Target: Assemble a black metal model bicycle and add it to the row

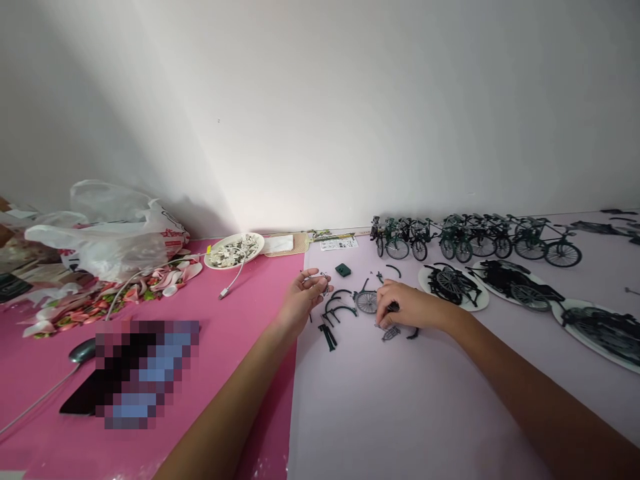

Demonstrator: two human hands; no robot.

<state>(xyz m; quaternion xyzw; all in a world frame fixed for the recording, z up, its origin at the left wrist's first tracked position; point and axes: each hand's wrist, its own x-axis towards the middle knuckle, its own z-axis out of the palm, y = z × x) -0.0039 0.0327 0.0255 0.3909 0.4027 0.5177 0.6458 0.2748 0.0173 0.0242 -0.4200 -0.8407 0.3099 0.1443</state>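
Observation:
My left hand [303,301] is raised at the seam between the pink and pale table coverings, thumb and fingers pinched on a small dark metal-looking part [325,283]. My right hand [407,303] reaches down to the pale surface with its fingers pressed together; what lies between them is hidden. Just under those fingertips is a small grey wire-like part [391,333]. Between my hands lie a model bicycle wheel [367,302], several curved dark strips [345,309] and a pair of flat dark green pieces [328,337]. A small dark green block [343,269] sits behind them.
Assembled model bicycles [480,241] stand in a row along the wall. White plates with dark parts [484,303] lie on the right. Leftward are a plate of small pale pieces [210,264], a white cable [224,292], a plastic bag [120,233] and a phone [80,393].

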